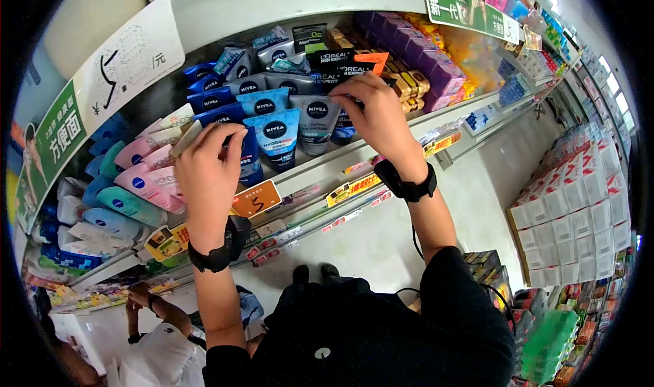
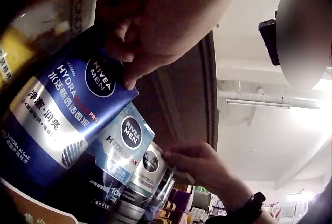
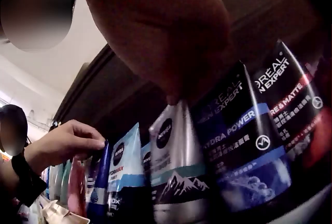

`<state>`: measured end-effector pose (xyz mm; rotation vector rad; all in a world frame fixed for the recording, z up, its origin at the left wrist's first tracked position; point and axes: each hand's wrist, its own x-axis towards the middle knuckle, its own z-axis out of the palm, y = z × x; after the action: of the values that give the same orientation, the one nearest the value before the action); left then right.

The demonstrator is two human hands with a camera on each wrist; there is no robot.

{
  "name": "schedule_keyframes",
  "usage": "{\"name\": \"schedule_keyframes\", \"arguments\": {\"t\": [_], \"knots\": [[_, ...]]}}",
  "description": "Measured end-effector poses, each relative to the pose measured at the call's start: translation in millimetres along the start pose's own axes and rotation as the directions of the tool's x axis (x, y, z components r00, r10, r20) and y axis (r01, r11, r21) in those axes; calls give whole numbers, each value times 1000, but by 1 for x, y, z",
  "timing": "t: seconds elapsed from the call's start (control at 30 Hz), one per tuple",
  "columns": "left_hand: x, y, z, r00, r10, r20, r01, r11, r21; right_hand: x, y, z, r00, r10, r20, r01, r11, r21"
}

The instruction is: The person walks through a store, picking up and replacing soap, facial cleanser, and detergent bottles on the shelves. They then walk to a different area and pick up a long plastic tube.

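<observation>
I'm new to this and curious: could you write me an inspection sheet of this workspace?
Surface: white-edged shop shelf, closely packed.
Job's things: dark-blue plastic tube with a silver band; silver-grey plastic tube to its right; light-blue plastic tube between them.
Clutter: pink plastic tubes to the left, purple block-shaped boxes to the right.
Hands: left hand pinches the dark-blue tube's top; right hand touches the silver-grey tube's top.
Cables: thin black cable by the right forearm.
Surroundings: pale smooth floor, stacked white-and-red boxes, another person in a white shirt.
</observation>
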<state>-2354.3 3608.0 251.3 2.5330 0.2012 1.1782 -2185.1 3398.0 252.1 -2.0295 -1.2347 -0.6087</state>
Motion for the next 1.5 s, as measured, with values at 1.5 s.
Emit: {"name": "schedule_keyframes", "arguments": {"t": [1.5], "knots": [[51,52,63,965,58,254,-32,994,-106,-27,55,-13,963,235,-135,-193,943,271]]}}
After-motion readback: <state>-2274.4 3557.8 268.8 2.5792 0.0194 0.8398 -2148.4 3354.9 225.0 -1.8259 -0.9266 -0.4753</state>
